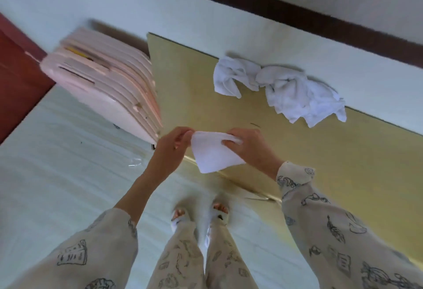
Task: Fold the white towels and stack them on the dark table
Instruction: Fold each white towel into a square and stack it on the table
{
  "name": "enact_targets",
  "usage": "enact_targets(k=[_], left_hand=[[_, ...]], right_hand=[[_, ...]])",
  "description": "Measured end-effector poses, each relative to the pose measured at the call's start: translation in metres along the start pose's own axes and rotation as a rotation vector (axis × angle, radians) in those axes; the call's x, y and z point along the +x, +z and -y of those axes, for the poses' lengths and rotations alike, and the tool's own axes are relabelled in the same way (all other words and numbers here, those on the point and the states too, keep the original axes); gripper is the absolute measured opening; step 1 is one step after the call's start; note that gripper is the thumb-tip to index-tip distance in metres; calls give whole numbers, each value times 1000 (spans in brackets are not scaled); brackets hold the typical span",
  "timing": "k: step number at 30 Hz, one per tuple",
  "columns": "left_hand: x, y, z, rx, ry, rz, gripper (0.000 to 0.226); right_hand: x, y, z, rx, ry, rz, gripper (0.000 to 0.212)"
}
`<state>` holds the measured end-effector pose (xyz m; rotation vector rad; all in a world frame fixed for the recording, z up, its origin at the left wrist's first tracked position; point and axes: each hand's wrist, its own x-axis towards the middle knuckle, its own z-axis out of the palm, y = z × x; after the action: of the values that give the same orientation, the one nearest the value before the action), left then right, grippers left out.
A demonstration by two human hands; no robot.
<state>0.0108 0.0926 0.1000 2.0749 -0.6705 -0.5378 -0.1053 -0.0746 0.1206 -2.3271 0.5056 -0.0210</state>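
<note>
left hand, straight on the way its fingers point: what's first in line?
The left hand points right, at the folded white towel it already pinches. Past that, the right hand on the towel's other side. Depth looks about level, though one view can't confirm.

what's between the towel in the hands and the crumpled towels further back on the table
Only bare tabletop, apart from a small dark mark, as the head view shows. The held towel and the crumpled towels lie well apart.

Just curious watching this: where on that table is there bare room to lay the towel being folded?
Bare tabletop runs between the pink suitcase and the crumpled towels, and nearer, right of the hands. The far edge by the wall is crowded.
</note>
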Motion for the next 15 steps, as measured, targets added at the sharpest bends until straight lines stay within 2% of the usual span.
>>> enact_targets(k=[5, 7, 10, 13, 15], left_hand=[[-70, -103, 22, -212, -169, -354, 18], [-110, -144, 38, -242, -215, -480, 18], [-182, -207, 67, -230, -287, -628, 18], [-271, -272, 98, -189, -346, -760, 18], [-338, -312, 117, -154, -391, -854, 20]], right_hand=[[30, 15, 113, 110, -161, 57, 25], [35, 36, 169, 80, -263, 132, 24], [32, 81, 255, 33, -426, 221, 39], [11, 144, 348, 33, -554, 278, 33], [-17, 194, 410, 52, -634, 318, 39]])
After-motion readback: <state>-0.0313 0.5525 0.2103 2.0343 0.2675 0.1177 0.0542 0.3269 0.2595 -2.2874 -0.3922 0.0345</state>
